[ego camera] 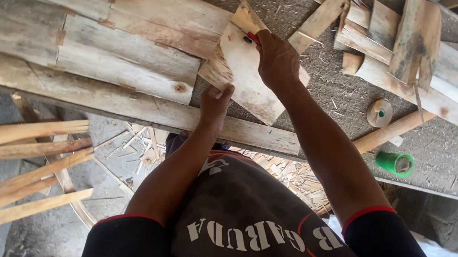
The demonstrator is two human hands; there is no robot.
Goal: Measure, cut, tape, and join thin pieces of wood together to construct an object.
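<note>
A pale, thin wood veneer sheet (246,80) lies on the grey work table (317,95) in front of me. My left hand (215,102) presses on the sheet's near edge and holds it down. Over the sheet's far part, my right hand (277,60) is closed around a small tool with a red handle (253,37), whose tip touches the wood. A second veneer piece (248,17) pokes out just beyond the tool.
Large veneer sheets (116,49) cover the table's left. Wood offcuts (397,40) are piled at the right. A tape roll (379,112) and a green roll (395,163) sit near a wooden stick (390,131). Long slats (21,169) and scraps lie on the floor below.
</note>
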